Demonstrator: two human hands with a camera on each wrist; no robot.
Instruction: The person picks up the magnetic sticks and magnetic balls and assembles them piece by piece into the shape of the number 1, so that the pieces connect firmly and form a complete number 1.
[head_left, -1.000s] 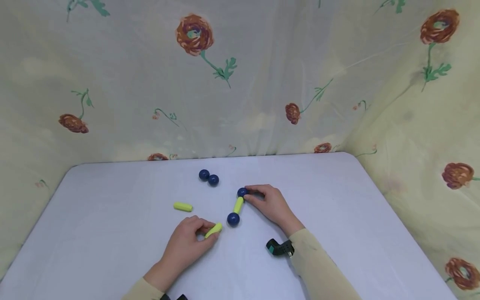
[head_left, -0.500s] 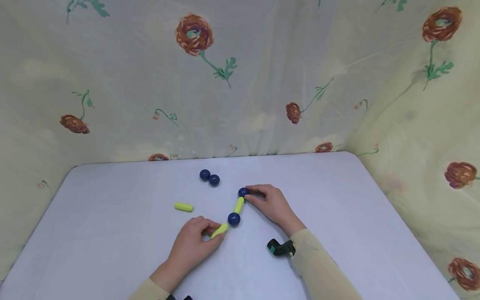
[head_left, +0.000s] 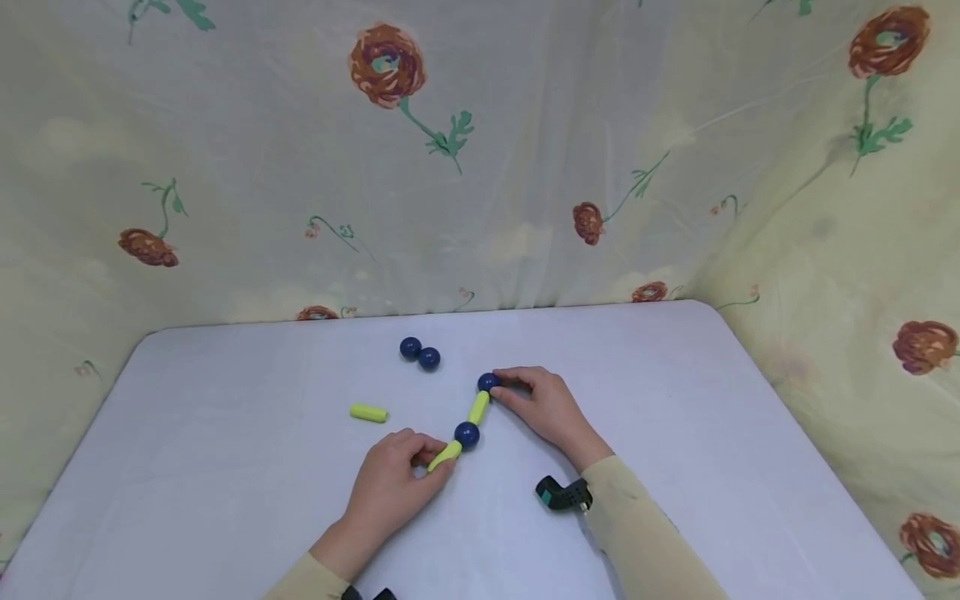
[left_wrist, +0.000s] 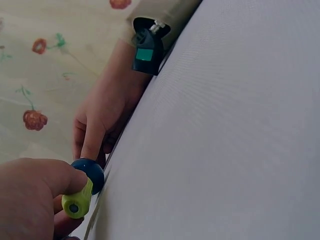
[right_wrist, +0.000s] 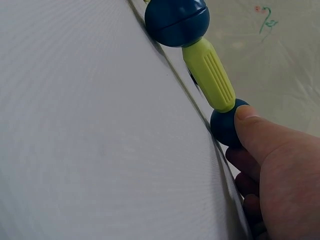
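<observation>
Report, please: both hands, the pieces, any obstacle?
Left hand pinches short yellow rod against glossy blue ball. Right hand pinches far blue ball. Second yellow rod touches both balls. No obstacle seen.

Flowered cloth point(head_left: 510, 158) hangs behind the white table point(head_left: 675, 392).

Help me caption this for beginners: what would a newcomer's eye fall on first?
Probably the lime-green rod joining two dark-blue balls near the middle of the table: the right hand grips the far ball, and the left hand pinches a second lime-green rod against the near ball. Left of the joined balls lie a pair of dark-blue balls and a third lime-green rod. Behind, rust-red flowers stand out on the pale cloth.
</observation>
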